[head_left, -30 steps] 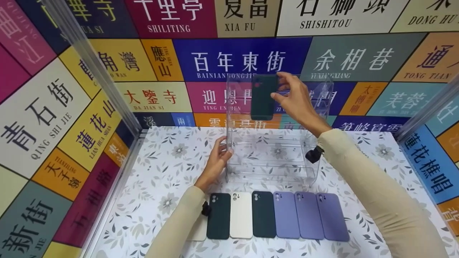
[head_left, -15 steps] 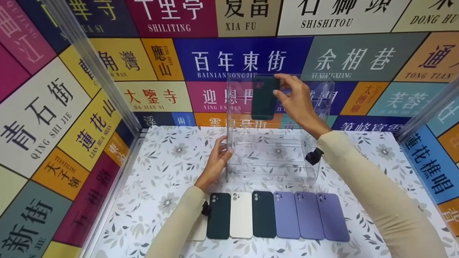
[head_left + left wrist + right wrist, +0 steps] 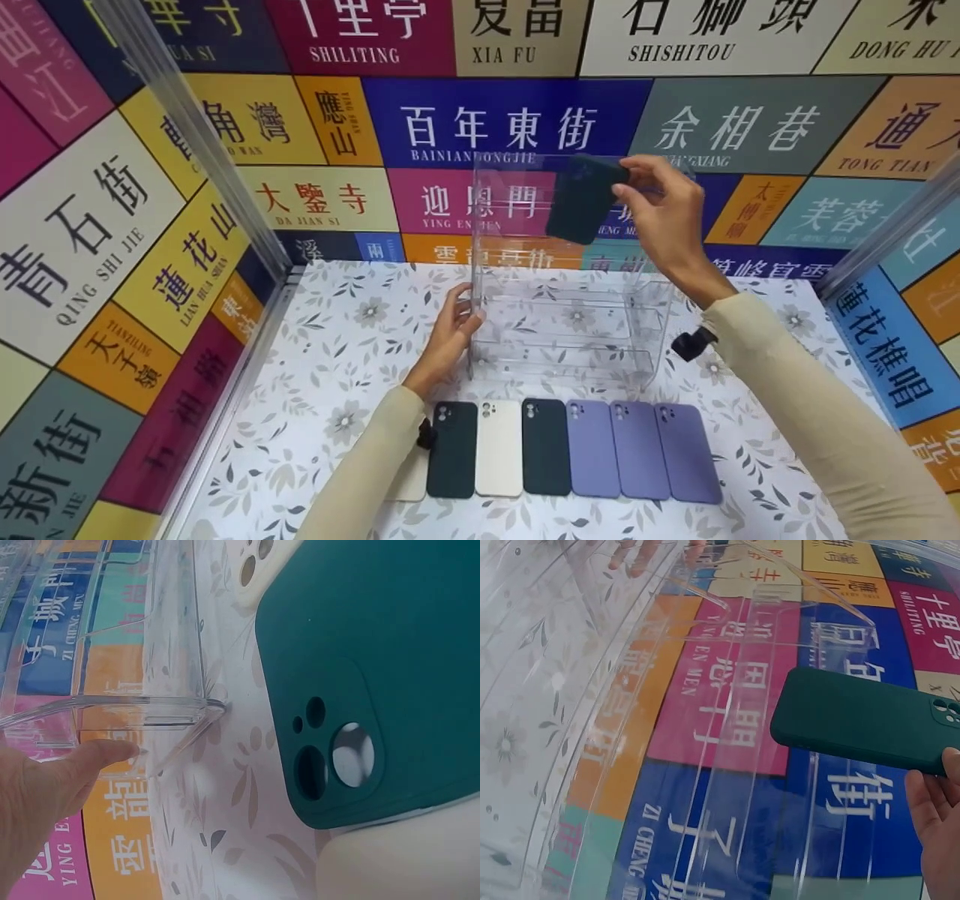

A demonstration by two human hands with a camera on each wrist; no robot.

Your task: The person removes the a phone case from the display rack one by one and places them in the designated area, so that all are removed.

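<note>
My right hand point(image 3: 664, 210) pinches a dark green phone case point(image 3: 585, 199) by its upper right edge, thumb in front. The case hangs tilted before the upper part of a clear acrylic rack point(image 3: 570, 352), its lower end leaning left in the head view. In the right wrist view the case point(image 3: 855, 720) shows its back, camera cutouts near the fingers. My left hand point(image 3: 450, 330) grips the rack's left side panel at the front edge. In the left wrist view its thumb side lies along that edge point(image 3: 112, 701).
In front of the rack lies a row of phone cases: a cream case point(image 3: 409, 480) partly under the left sleeve, a green case point(image 3: 452, 450), another cream case point(image 3: 499, 450), another green case point(image 3: 545, 446) and three purple cases point(image 3: 639, 450). Sign-printed walls point(image 3: 510, 112) enclose the flowered tabletop point(image 3: 360, 360).
The right hand has moved right, carrying the green case, which has gone from nearly upright to tilted. The left hand keeps its place on the rack.
</note>
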